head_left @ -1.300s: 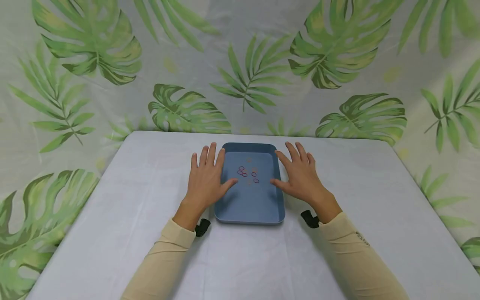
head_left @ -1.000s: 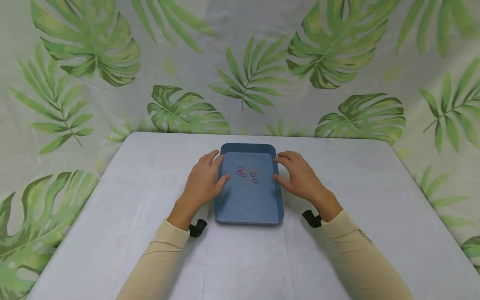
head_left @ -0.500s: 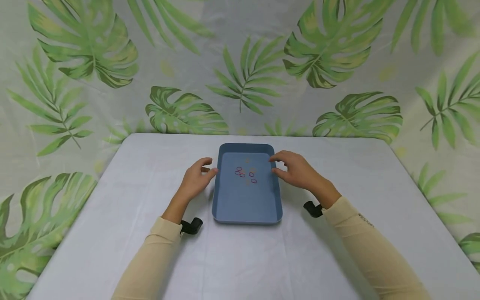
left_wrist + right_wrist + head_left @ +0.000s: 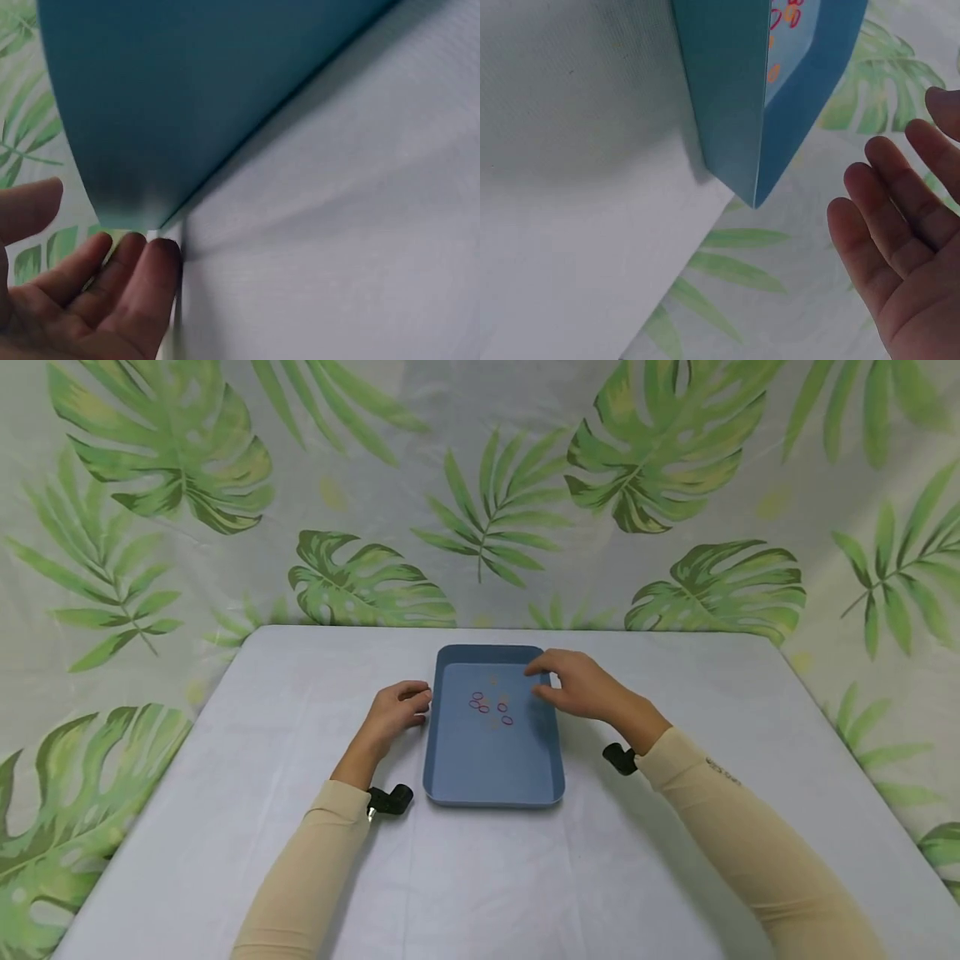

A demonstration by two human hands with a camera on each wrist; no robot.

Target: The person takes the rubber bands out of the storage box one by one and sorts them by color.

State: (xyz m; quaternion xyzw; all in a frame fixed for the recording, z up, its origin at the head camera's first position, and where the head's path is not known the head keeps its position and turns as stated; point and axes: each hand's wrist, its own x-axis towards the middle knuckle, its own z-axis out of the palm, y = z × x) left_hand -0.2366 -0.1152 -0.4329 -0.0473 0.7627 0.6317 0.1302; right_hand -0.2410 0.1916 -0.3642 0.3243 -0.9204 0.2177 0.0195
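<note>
Head view: the left hand (image 4: 396,710), loosely curled and empty, has drawn off beside the tray (image 4: 493,768); rings (image 4: 479,702) lie inside it; the right hand (image 4: 581,683), empty, thumb and fingers apart, has edged over its right rim, likely to work.

My left hand (image 4: 397,714) was spread along the left side of the blue tray (image 4: 495,768) with its thumb over the inside; it has drawn back to just outside that side, its fingers now bent. My right hand (image 4: 585,687) has shifted away from me and inward, its splayed fingers now curved, with index finger and thumb further over the far right part, their tips closer together
</note>
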